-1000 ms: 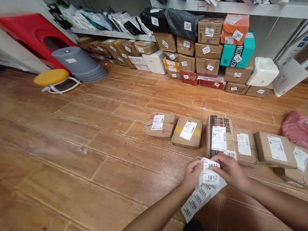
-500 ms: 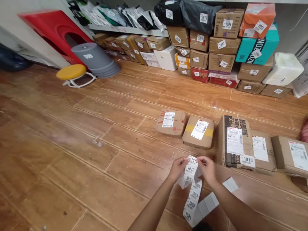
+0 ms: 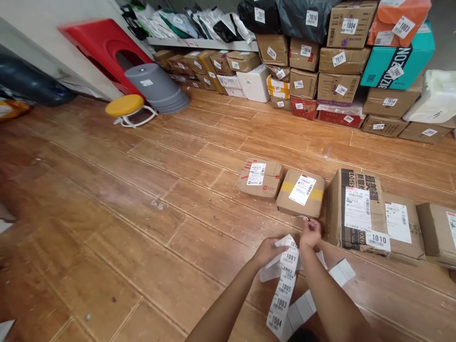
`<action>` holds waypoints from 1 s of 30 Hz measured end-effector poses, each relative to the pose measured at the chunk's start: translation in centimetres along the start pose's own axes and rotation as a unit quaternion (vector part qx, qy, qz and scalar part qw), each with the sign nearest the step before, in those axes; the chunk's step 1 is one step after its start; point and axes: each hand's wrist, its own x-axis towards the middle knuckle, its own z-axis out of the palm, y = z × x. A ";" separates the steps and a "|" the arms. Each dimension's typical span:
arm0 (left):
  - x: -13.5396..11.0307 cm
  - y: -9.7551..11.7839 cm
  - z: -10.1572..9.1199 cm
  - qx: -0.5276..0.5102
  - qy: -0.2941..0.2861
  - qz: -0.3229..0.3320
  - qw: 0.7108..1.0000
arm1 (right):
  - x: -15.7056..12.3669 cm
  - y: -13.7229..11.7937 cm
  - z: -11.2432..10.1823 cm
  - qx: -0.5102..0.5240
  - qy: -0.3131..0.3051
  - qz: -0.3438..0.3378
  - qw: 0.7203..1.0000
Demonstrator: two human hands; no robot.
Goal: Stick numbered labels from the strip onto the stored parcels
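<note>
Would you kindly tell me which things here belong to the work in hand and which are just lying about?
In hand: left hand holding the label strip; right hand at the yellow-taped box; box marked 1010 beside it.
Lying about: yellow stool; grey stack; red plastic object; stacked parcels by the wall.

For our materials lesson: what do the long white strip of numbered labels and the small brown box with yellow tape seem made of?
Long white strip of numbered labels: probably thin paper, matte; it curls and hangs limp from the left hand. Small brown box with yellow tape: likely cardboard, dull finish; flat brown faces, creased edges.
</note>
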 end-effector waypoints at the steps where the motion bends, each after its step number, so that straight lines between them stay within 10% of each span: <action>1: 0.1 0.2 0.1 -0.007 0.008 0.005 1.000 | 0.1 0.1 0.1 -0.002 0.012 0.002 1.000; 9: -0.2 1.2 0.5 -0.107 0.047 0.026 0.993 | -1.0 -1.6 -2.3 0.029 -0.109 -0.033 0.993; 14: 0.2 1.0 1.7 -0.160 0.064 0.039 0.984 | -3.0 -3.1 -4.7 0.115 -0.337 0.021 0.934; 19: 0.4 2.0 2.3 -0.050 0.053 0.150 0.986 | -2.4 -4.2 -5.8 0.093 -0.334 0.052 0.937; 30: 0.8 3.0 1.6 -0.153 0.055 0.108 0.981 | -2.2 -6.0 -6.3 0.161 -0.345 0.147 0.913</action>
